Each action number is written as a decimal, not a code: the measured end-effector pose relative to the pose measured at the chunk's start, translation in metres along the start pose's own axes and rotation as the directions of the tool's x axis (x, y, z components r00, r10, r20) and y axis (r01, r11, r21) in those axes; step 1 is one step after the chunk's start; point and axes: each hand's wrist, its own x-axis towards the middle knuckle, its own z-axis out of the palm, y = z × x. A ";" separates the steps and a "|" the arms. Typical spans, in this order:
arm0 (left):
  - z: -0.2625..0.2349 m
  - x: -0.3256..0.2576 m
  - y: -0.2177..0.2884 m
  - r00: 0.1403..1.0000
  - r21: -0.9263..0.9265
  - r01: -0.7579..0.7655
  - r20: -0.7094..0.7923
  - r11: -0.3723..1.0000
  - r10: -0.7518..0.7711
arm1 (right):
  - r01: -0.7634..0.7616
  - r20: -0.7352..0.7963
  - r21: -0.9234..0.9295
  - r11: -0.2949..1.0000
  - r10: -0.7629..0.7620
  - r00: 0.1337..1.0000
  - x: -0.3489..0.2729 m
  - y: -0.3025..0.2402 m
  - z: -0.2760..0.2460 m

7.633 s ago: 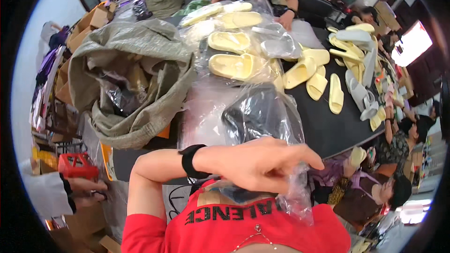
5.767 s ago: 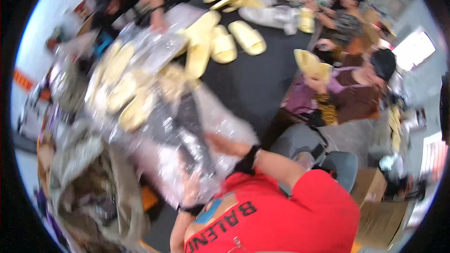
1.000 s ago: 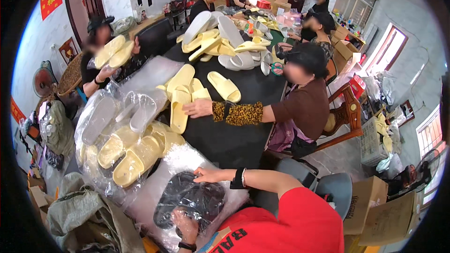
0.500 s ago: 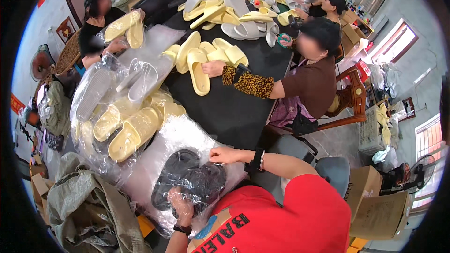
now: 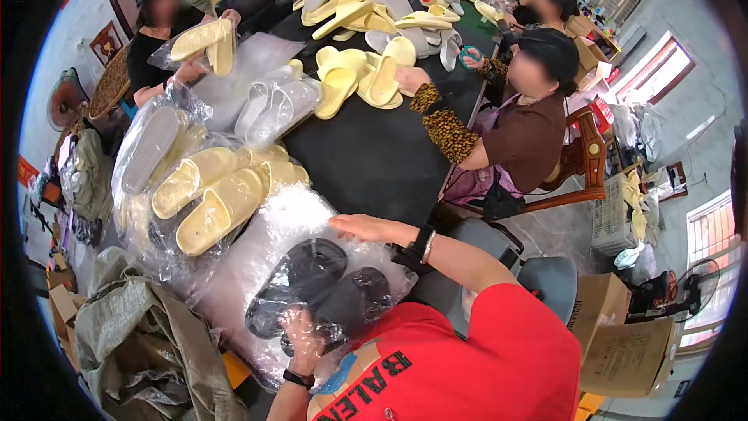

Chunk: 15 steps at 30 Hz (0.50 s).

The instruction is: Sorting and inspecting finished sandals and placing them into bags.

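- The black table (image 5: 366,160) runs from my wearer's red shirt (image 5: 483,343) up toward the far end.
- One co-worker (image 5: 526,132) in brown sits at the right, reaching across to loose yellow slippers (image 5: 337,92); another (image 5: 156,58), at the left, holds up a bagged yellow pair (image 5: 202,40).
- A grey-green sack (image 5: 117,323) gapes at lower left, crowding that side.
- Clear plastic sheets (image 5: 292,206) lie beneath the work; their glare makes edges hard for me to follow.
- A pile of bagged slippers (image 5: 218,214), yellow and grey, sits just beyond, taking up the space at upper left.
- The black slippers (image 5: 308,273) lie side by side in a clear bag (image 5: 378,256), close to the shirt. I judge the step in hand to be steadying them in the bag; the next move seems to call for a light pinch on loose film.
- The right hand (image 5: 366,228) stretches its fingers, close together, over the bag's far edge; I cannot tell whether they pinch film.
- The left hand (image 5: 304,335) bends its fingers against the near slipper edge; its grip, too, I cannot tell.
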 end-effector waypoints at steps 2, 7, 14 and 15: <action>-0.013 0.015 0.017 0.993 -0.012 -0.047 0.104 0.999 0.048 | 0.128 0.062 0.054 0.990 -0.131 0.989 0.016 -0.008 0.009; -0.009 0.011 0.015 0.994 0.095 -0.105 -0.033 0.990 0.109 | 0.123 0.016 0.186 0.975 -0.128 0.992 0.025 -0.032 0.013; -0.005 0.021 0.013 0.993 0.148 -0.034 0.113 0.988 0.017 | 0.419 -0.167 0.129 0.899 -0.397 0.903 0.056 -0.034 0.007; 0.000 0.019 0.013 0.999 0.119 -0.020 0.040 0.993 0.015 | 0.267 -0.176 0.094 0.959 -0.248 0.953 0.043 -0.056 0.011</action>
